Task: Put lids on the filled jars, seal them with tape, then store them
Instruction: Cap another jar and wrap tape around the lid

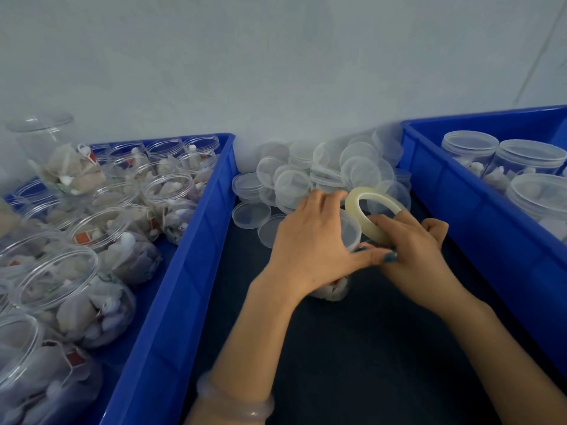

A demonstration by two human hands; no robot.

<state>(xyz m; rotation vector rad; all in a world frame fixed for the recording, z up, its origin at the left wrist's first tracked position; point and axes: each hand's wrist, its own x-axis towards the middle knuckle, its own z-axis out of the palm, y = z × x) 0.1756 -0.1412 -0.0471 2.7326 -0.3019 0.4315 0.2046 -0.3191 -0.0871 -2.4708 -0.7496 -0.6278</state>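
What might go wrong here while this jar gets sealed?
The left hand grips the jar and its lid while the right hand holds the tape roll beside them, so tape may stick to skin or go on crooked. If the grip slips, the lid might shift before sealing. The loose lids behind could get knocked.

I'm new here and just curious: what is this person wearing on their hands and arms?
No gloves and no sleeves in view: both forearms are bare. The left wrist carries a pale, milky bangle. On the left hand a thumbnail is painted dark teal; the right hand shows no ring or watch.
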